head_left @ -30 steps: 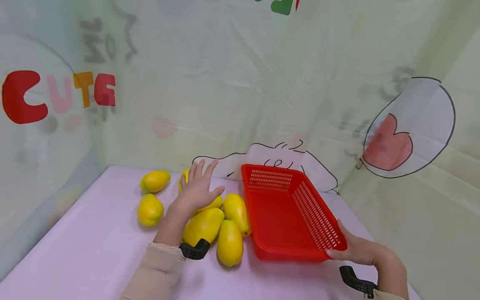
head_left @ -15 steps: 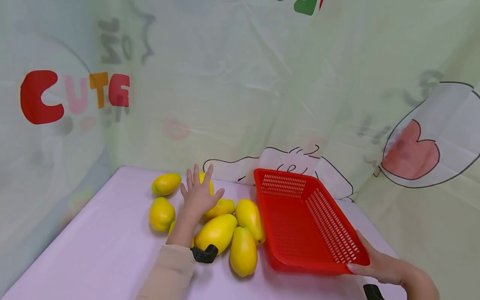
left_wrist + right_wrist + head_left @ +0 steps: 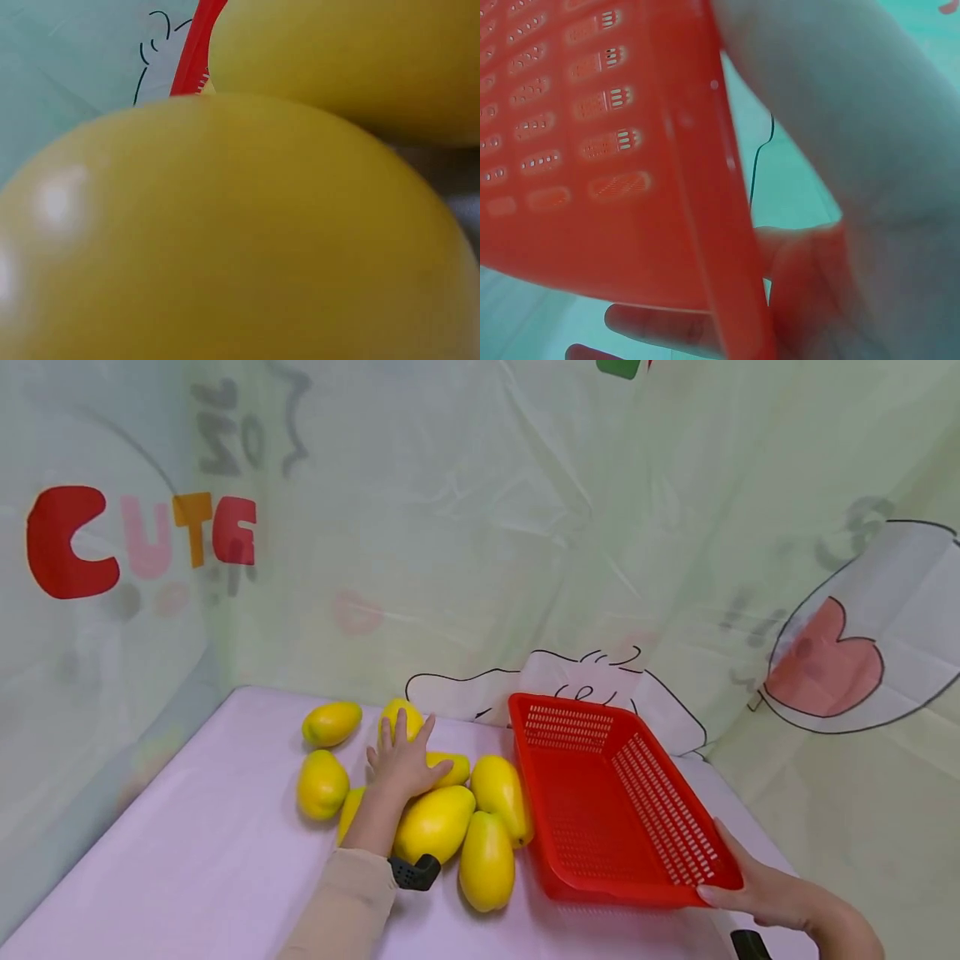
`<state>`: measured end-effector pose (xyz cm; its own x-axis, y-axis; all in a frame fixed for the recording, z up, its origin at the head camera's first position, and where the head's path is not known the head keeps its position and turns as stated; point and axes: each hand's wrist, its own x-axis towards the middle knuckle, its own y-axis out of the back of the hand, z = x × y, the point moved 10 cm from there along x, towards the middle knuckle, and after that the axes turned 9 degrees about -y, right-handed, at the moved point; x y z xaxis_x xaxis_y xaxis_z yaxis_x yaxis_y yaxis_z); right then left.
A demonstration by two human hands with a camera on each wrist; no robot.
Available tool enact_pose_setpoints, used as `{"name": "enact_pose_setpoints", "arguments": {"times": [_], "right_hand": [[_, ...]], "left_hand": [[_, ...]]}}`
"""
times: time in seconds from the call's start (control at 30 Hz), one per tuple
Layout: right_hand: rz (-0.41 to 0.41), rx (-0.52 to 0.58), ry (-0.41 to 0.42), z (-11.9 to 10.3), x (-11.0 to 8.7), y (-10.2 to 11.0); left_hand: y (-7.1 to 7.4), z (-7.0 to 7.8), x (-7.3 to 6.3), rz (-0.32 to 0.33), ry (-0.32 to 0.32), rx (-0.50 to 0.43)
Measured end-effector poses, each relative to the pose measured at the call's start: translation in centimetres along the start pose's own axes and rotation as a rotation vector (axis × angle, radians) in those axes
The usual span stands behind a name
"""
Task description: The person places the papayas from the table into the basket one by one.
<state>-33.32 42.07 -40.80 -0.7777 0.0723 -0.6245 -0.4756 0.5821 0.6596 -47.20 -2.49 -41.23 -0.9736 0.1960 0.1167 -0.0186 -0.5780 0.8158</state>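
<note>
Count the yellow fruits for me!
8: one yellow fruit at back left, one nearer, one partly behind the left hand, one right of it, one beside the red basket, two in front, one behind the forearm. More may be hidden.

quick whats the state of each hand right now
Left hand: open, spread over the yellow fruits.
Right hand: holding the red basket at its near right corner.

And up it comes in the upper left of the frame: CUTE, in big capitals of red, pink, orange and red again, running across the pale sheet! Just above, to its right, some faint grey lettering, one shape like an O, the rest I can't read for certain. Far right, more grey marks, too blurred to make out.
</note>
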Motion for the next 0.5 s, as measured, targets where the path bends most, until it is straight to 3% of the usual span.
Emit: {"name": "enact_pose_setpoints", "arguments": {"times": [0.5], "right_hand": [[0.014, -0.008, 0.015, -0.25, -0.17, -0.08]], "left_hand": [[-0.48, 0.10, -0.51, -0.064, 0.034, 0.011]]}}
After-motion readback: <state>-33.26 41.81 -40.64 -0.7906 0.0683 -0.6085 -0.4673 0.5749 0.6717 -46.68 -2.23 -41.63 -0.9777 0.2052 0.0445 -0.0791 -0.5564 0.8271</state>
